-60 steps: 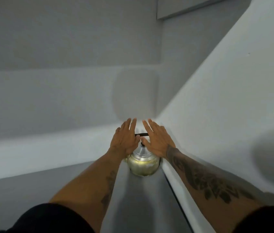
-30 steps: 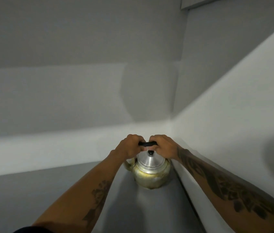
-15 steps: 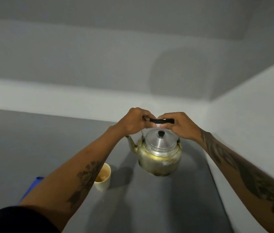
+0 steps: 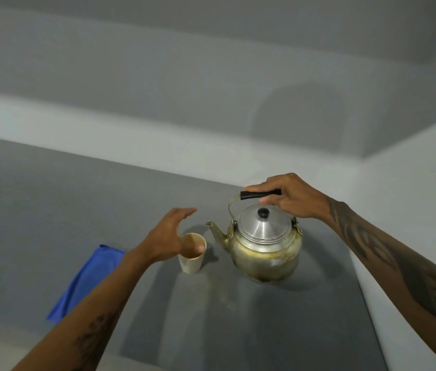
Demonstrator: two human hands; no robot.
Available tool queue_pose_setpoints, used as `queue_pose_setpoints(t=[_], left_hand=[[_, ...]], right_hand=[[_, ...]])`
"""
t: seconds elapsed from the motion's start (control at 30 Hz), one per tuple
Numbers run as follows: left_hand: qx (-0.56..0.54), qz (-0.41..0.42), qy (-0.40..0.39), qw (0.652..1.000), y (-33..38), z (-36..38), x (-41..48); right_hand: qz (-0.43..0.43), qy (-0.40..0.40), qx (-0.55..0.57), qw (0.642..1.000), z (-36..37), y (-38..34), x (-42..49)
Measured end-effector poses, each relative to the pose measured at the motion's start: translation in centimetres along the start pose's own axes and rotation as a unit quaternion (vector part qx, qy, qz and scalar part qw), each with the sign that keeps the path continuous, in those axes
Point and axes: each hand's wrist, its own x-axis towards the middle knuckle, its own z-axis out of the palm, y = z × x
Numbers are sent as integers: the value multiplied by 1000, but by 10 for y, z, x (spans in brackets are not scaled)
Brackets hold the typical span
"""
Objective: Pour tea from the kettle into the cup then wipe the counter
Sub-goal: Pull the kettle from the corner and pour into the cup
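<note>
A worn metal kettle [image 4: 265, 253] with a silver lid and black knob is upright just above or on the grey counter [image 4: 238, 330], its spout pointing left. My right hand [image 4: 286, 196] grips its black handle. A small cream cup [image 4: 191, 259] with some brown liquid in it stands left of the spout. My left hand [image 4: 168, 238] hovers open over the cup's left side, thumb near the rim, fingers spread.
A folded blue cloth [image 4: 83, 285] lies on the counter to the left of the cup. A pale wall ledge [image 4: 398, 263] borders the counter on the right, and a light wall strip runs along the back.
My left hand has let go of the kettle handle and dropped to the cup. The kettle has come forward from the corner toward the cup, held by my right hand alone.
</note>
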Motion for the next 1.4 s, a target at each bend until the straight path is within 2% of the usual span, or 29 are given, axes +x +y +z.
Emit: queue_pose_setpoints(t=[0.13,0.33,0.6,1.1,1.4], left_hand=[[9,-27,-28,999,-32,23,-17],[-27,-25,16,999,-44,40,-16],[-20,-16,10,1000,-54,40,-15],[-28,12,16,999,-55,38,-14],[-26,3,16,1000,-63,39,-11]], right_hand=[[-4,-42,-42,998,3,-12,5],[3,-88,-68,994,10,-25,10],[1,-122,-133,984,17,-40,22],[3,-148,-184,972,11,-66,35],[10,-155,-203,967,8,-76,35]])
